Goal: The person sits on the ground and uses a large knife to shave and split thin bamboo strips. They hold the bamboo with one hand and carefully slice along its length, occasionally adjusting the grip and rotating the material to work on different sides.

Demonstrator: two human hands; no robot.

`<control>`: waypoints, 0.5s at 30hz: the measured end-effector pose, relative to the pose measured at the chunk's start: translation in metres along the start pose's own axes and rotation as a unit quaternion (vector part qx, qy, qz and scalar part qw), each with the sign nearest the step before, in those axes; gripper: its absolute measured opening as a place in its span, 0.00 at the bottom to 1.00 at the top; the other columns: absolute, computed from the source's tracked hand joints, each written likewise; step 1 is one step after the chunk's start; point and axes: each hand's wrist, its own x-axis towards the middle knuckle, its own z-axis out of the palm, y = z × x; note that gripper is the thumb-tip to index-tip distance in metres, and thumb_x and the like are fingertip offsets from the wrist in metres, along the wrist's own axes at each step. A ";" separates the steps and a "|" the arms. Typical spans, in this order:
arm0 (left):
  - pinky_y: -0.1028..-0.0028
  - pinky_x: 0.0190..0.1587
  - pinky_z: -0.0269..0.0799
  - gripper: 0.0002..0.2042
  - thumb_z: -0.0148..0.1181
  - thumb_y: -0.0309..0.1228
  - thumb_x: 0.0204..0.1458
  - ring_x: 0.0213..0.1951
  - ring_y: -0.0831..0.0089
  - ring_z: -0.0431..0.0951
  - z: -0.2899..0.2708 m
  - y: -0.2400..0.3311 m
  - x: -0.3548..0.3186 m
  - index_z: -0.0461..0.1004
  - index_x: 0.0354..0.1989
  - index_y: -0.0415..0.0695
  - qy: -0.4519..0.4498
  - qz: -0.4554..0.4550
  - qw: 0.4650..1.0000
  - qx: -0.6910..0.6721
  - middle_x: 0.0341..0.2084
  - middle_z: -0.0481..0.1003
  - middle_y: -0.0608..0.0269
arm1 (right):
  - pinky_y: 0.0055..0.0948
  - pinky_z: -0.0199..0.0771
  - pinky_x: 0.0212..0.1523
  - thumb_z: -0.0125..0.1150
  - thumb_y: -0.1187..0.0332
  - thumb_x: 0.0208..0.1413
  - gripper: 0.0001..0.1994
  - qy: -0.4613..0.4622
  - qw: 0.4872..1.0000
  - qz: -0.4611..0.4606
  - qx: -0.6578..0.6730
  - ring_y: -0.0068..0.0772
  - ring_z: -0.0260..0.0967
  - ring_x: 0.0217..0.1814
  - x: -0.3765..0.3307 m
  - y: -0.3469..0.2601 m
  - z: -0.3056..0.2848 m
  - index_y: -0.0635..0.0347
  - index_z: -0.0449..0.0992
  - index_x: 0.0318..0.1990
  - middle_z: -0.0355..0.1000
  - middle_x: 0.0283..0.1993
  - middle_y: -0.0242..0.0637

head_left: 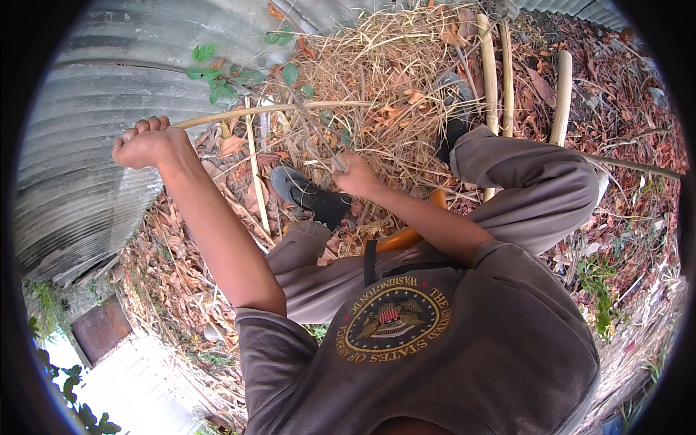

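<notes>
My left hand (148, 142), out by the corrugated metal wall, is closed in a fist round one end of a long pale peeled stick (272, 109). The stick runs to the right, over leaves and dry straw. Between my legs, my right hand (355, 175) is closed round the lower end of a narrow, dark, knife-like tool (317, 133). The tool slants up to the left and crosses the stick near its middle. My fingers hide its handle, so its exact kind is unclear.
Corrugated metal sheets (101, 94) wall off the left. Dry straw (377, 58) is heaped ahead. Pale peeled poles (562, 94) lie at the right, and a thin pale strip (257, 170) stands by my left shoe (303, 190). An orange curved object (399, 240) shows beneath me.
</notes>
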 end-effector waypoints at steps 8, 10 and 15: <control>0.69 0.27 0.41 0.13 0.32 0.39 0.54 0.20 0.73 0.41 -0.021 0.003 0.004 0.43 0.19 0.54 -0.012 -0.010 1.000 -0.018 0.13 0.46 0.70 | 0.43 0.71 0.31 0.58 0.72 0.48 0.06 0.028 0.991 0.125 -0.046 0.45 0.73 0.28 -0.010 0.041 -0.027 0.65 0.74 0.31 0.72 0.24 0.46; 0.69 0.27 0.41 0.13 0.32 0.40 0.54 0.20 0.72 0.42 -0.026 0.002 0.006 0.42 0.19 0.54 0.008 -0.028 0.999 -0.030 0.13 0.46 0.70 | 0.42 0.67 0.25 0.57 0.72 0.48 0.06 0.049 0.955 0.293 -0.015 0.39 0.68 0.22 -0.012 0.074 -0.064 0.67 0.72 0.27 0.70 0.21 0.42; 0.72 0.26 0.47 0.20 0.37 0.47 0.57 0.17 0.74 0.47 -0.034 0.006 0.003 0.50 0.15 0.52 -0.249 -0.085 0.951 -0.164 0.12 0.50 0.69 | 0.38 0.58 0.15 0.54 0.75 0.48 0.06 0.066 0.950 0.275 0.133 0.33 0.59 0.13 -0.003 0.085 -0.066 0.67 0.68 0.22 0.65 0.18 0.40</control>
